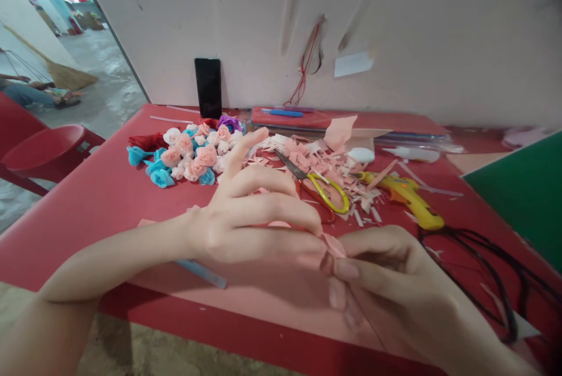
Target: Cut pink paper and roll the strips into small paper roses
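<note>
A small curled piece of pink paper (334, 245) is pinched between my two hands above the table. My right hand (399, 276) grips it from the right with thumb and fingertips. From the left, my left hand (259, 221) meets it with the fingertips; its little finger is raised and its thumb is mostly hidden. Under both hands lies a large pink paper sheet (263, 300). Just beyond them, scissors (327, 193) with yellow and red handles rest against a heap of pink paper scraps (302, 153).
Paper roses (193, 156) in pink, white and blue cluster at the back left. A phone (208, 88) leans on the wall. On the right are a yellow glue gun (408, 197), its black cable (492, 270) and a green board (522, 188). A red chair (48, 147) stands left.
</note>
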`<action>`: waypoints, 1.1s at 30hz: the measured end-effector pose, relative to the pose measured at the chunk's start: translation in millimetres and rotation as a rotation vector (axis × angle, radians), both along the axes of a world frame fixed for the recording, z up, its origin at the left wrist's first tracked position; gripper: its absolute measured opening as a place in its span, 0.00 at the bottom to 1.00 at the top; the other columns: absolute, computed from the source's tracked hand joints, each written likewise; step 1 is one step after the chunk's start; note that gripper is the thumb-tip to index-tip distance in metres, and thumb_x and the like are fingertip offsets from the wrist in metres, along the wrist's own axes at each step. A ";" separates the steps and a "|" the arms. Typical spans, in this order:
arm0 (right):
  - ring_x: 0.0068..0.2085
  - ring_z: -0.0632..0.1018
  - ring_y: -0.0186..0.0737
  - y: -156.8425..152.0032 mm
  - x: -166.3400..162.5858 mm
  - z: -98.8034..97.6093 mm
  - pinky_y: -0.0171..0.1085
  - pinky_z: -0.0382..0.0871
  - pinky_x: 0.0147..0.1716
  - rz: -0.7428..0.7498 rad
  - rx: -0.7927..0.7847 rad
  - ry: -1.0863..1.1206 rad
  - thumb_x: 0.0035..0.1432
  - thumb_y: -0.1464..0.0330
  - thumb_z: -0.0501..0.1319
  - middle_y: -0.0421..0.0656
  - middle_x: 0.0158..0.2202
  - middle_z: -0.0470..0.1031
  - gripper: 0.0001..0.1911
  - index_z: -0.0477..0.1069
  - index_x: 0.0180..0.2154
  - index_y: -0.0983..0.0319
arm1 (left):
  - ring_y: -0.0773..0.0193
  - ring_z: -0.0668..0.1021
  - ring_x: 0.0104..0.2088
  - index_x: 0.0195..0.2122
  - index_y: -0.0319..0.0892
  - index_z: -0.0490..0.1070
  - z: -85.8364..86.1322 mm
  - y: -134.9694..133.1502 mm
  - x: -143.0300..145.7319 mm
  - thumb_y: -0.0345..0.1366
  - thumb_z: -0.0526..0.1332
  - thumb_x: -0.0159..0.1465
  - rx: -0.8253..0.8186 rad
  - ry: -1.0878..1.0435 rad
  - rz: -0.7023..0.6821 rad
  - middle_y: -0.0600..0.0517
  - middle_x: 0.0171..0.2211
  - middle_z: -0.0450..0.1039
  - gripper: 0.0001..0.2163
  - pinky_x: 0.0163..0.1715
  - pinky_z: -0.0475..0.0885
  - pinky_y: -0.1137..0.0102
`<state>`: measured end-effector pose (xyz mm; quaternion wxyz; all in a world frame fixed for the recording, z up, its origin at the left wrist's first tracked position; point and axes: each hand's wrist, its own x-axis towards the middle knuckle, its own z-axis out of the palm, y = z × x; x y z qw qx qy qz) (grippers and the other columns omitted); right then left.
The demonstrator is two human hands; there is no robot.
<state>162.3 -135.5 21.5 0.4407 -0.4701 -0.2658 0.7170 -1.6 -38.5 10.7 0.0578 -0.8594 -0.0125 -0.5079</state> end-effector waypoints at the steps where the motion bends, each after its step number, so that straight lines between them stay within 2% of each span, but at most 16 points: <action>1: 0.14 0.70 0.24 0.2 0.8 0.6 0.19 0.64 0.15 0.018 -0.008 0.014 0.35 0.65 0.73 0.39 0.14 0.73 0.06 0.79 0.20 0.59 | 0.72 0.74 0.32 0.29 0.50 0.68 -1.1 0.5 0.6 0.35 0.59 0.61 0.003 -0.002 0.009 0.64 0.26 0.73 0.04 0.58 0.61 0.58; 4: 0.14 0.71 0.24 0.3 3.0 1.1 0.19 0.64 0.15 0.047 -0.008 0.061 0.36 0.66 0.73 0.38 0.14 0.74 0.06 0.78 0.20 0.60 | 0.72 0.73 0.31 0.29 0.50 0.68 -3.0 3.7 3.4 0.35 0.56 0.62 0.040 -0.060 0.037 0.63 0.24 0.71 0.05 0.57 0.61 0.59; 8: 0.14 0.72 0.24 0.0 4.2 -0.6 0.19 0.64 0.16 0.035 -0.017 0.090 0.37 0.67 0.72 0.38 0.14 0.74 0.05 0.79 0.21 0.58 | 0.71 0.72 0.31 0.31 0.48 0.70 -1.6 6.6 6.9 0.36 0.58 0.61 0.059 -0.060 0.072 0.61 0.25 0.72 0.03 0.59 0.60 0.61; 14: 0.13 0.70 0.24 1.2 3.4 -1.4 0.19 0.62 0.15 0.070 -0.039 0.057 0.35 0.66 0.73 0.40 0.14 0.74 0.06 0.78 0.19 0.59 | 0.69 0.73 0.33 0.33 0.50 0.71 1.1 2.2 6.0 0.37 0.59 0.60 -0.039 0.044 -0.029 0.61 0.27 0.75 0.02 0.58 0.62 0.60; 19: 0.14 0.69 0.24 0.5 2.7 0.4 0.20 0.62 0.15 0.072 -0.044 0.013 0.34 0.66 0.72 0.39 0.14 0.73 0.06 0.78 0.19 0.60 | 0.66 0.73 0.34 0.32 0.51 0.71 6.0 4.4 3.9 0.34 0.57 0.60 -0.093 0.160 -0.131 0.60 0.29 0.76 0.06 0.56 0.62 0.56; 23: 0.13 0.68 0.23 1.1 4.0 -4.8 0.20 0.60 0.15 0.095 -0.031 -0.035 0.37 0.68 0.71 0.38 0.12 0.71 0.05 0.77 0.17 0.60 | 0.64 0.73 0.36 0.30 0.51 0.71 10.1 6.4 3.7 0.36 0.57 0.60 -0.147 0.232 -0.177 0.58 0.30 0.77 0.05 0.53 0.66 0.59; 27: 0.13 0.68 0.23 2.2 6.3 -11.0 0.21 0.60 0.15 0.186 0.049 -0.013 0.40 0.68 0.70 0.38 0.12 0.71 0.03 0.78 0.19 0.57 | 0.64 0.73 0.35 0.29 0.50 0.71 11.4 6.6 3.7 0.36 0.59 0.60 -0.162 0.236 -0.181 0.58 0.28 0.77 0.03 0.55 0.64 0.58; 33: 0.15 0.69 0.23 0.6 4.7 -3.9 0.20 0.61 0.16 0.102 -0.009 -0.024 0.35 0.67 0.72 0.38 0.14 0.73 0.05 0.79 0.20 0.57 | 0.65 0.73 0.33 0.29 0.48 0.71 14.0 7.4 1.3 0.36 0.59 0.59 -0.116 0.209 -0.177 0.58 0.27 0.77 0.03 0.54 0.64 0.55</action>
